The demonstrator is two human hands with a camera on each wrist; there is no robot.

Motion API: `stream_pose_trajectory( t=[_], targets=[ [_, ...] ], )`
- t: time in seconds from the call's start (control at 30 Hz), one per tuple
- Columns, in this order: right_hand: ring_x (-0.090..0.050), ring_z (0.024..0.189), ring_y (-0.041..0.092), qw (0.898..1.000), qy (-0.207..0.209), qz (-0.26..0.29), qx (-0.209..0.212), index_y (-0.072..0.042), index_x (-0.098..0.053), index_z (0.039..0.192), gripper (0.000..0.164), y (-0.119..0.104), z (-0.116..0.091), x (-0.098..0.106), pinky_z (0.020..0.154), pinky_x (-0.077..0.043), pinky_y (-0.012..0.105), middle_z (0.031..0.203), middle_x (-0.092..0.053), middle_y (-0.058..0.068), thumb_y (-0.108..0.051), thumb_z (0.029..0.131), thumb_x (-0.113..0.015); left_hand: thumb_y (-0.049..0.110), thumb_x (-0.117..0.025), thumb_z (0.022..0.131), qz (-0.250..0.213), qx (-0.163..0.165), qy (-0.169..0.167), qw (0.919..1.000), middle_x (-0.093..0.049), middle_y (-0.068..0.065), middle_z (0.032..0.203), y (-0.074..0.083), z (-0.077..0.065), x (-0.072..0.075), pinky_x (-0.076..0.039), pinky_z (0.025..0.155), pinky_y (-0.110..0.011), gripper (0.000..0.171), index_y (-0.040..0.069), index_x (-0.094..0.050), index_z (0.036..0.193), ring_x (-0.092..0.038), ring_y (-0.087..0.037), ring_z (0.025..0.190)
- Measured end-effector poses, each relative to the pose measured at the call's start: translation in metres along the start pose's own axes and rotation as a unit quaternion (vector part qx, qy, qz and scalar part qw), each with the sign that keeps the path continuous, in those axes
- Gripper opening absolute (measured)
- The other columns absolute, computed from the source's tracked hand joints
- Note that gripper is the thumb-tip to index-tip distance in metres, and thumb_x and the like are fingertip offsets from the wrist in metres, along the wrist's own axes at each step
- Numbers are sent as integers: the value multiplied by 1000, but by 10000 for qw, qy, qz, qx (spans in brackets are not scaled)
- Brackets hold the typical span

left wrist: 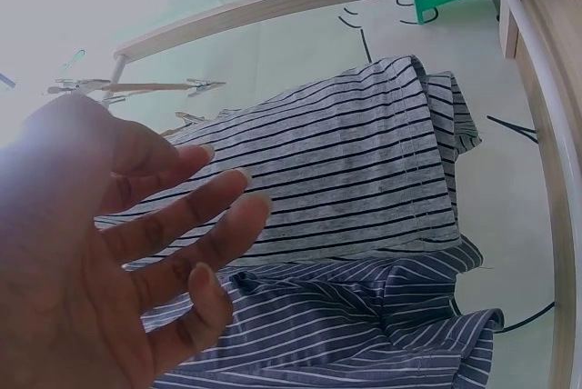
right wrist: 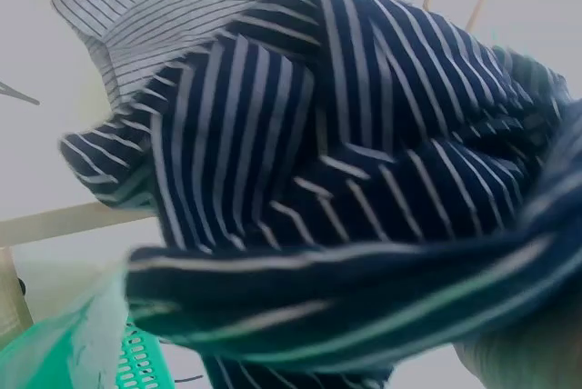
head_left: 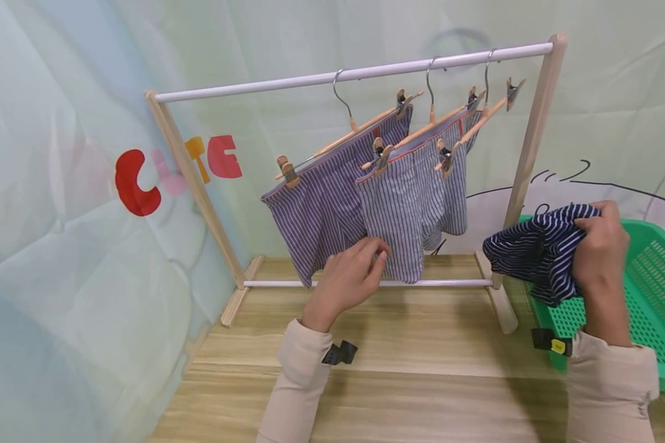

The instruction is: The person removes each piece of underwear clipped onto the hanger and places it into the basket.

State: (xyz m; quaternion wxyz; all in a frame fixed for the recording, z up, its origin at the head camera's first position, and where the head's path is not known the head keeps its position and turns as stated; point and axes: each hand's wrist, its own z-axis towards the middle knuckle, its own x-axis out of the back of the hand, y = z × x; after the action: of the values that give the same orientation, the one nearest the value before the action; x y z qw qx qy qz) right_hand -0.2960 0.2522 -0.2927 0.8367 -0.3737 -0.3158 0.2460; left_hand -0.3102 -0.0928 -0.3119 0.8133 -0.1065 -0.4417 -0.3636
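Note:
My right hand [head_left: 601,249] grips a crumpled navy garment with white stripes [head_left: 554,249], held up near the rack's right post; it fills most of the right wrist view. In front of the hanging clothes is my left hand [head_left: 349,274], fingers loosely bent with nothing between them. Nearest to it are grey striped shorts [head_left: 396,212], clipped to the middle hanger [head_left: 432,129], and purple-blue striped shorts [head_left: 321,215] on the left hanger [head_left: 354,129]. Whether the left fingers touch the cloth I cannot tell. On the right, a clip hanger [head_left: 479,126] hangs with no garment visible in its clips.
A white rail [head_left: 288,81] on wooden posts carries the hangers, above a wood-grain table [head_left: 421,344]. At the right stands a green perforated basket [head_left: 651,271], partly behind the right hand. A printed cloth backdrop [head_left: 61,203] rises behind and at left.

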Motion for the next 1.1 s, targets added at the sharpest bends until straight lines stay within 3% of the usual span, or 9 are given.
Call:
stream_pose_trajectory(
  t=[0.1, 0.17, 0.73, 1.1],
  targets=[
    [-36, 64, 18, 9975, 599, 159, -346, -25, -45, 84, 25, 0, -1, 0, 57, -27, 33, 76, -42, 7, -16, 89, -23, 22, -44, 97, -26, -11, 2, 10000, -58, 5, 86, 0, 0, -1, -43, 46, -25, 17, 15, -59, 99, -47, -4, 61],
    [-31, 59, 13, 9958, 697, 186, -556, -34, -37, 80, 24, -1, -1, 1, 54, -25, 29, 71, -37, 1, -17, 90, -23, 22, -44, 97, -50, -9, 5, 10000, -58, 5, 87, 0, 0, -1, -43, 46, -25, 17, 15, -60, 99, -47, -3, 61],
    [-28, 58, 13, 9896, 528, 327, -1299, -37, -34, 85, 21, 5, 1, 9, 54, -25, 28, 76, -32, 1, -23, 95, -24, 21, -45, 97, -63, 17, 24, 10000, -59, 4, 85, 1, -1, -1, -42, 46, -25, 18, 14, -62, 100, -47, -4, 59],
    [-28, 52, 8, 9858, 1008, 93, -1341, -41, -30, 87, 20, 3, 0, 15, 49, -24, 24, 69, -32, -2, -24, 96, -25, 21, -44, 98, -42, -60, 67, 10000, -61, 3, 88, 1, 1, -2, -39, 43, -24, 20, 14, -62, 101, -45, -5, 56]
  ],
)
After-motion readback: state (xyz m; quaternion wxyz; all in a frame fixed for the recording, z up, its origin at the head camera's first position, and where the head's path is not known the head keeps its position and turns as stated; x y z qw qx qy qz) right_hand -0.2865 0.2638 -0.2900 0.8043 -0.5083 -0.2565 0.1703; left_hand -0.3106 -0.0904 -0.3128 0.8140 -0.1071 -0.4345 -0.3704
